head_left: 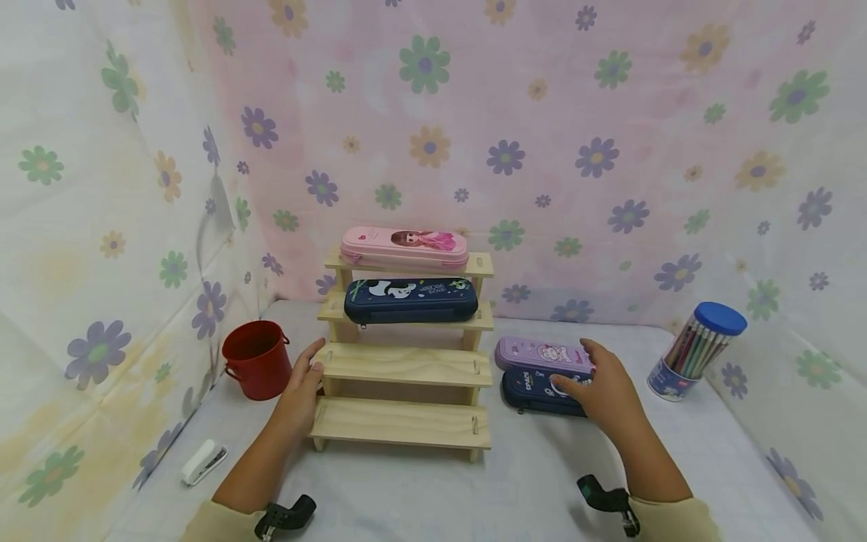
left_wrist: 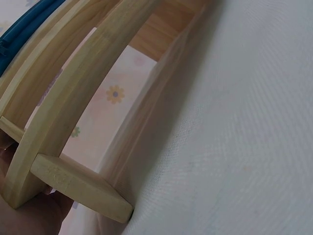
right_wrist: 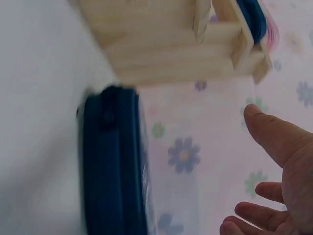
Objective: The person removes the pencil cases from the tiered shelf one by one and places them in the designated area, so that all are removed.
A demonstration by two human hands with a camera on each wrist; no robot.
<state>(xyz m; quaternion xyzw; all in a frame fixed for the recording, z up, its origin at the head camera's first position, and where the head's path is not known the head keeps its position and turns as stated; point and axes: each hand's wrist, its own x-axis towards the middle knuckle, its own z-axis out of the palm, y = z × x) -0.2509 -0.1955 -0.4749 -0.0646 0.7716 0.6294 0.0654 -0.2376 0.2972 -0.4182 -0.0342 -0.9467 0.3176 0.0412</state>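
"Pale wood first: the four-tiered stand (head_left: pixel 406 364) is the biggest thing out."

"What rests on it?"

"The pink pencil case (head_left: pixel 406 247) lies along the top board (head_left: pixel 482 264), with the navy panda case (head_left: pixel 410 302) on the next one down."

"Any others?"

"Two, off the stand and to its right: the lilac case (head_left: pixel 538 352), and just in front of it the navy space case (head_left: pixel 538 391)."

"Is either of those held?"

"No. The right hand (head_left: pixel 606 380) is over them, thumb and fingers well apart, with nothing between."

"And the left hand (head_left: pixel 294 388)?"

"Against the stand's left side, perhaps to steady it. I can't tell whether the fingers curl round the wood or only press on it."

"Which step is this?"

"I'd judge the loading about half done, with a reach for a third case. Which one, I can't say."

"So the next move?"

"It calls for closing thumb and fingers across one case, lifting it clear of its neighbour, then probably laying it lengthwise on a lower board."

"Anything smaller?"

"The pencil tub (head_left: pixel 694 352) at far right, the red bucket (head_left: pixel 256 366) left of the stand and, smallest, the white stapler (head_left: pixel 203 461)."
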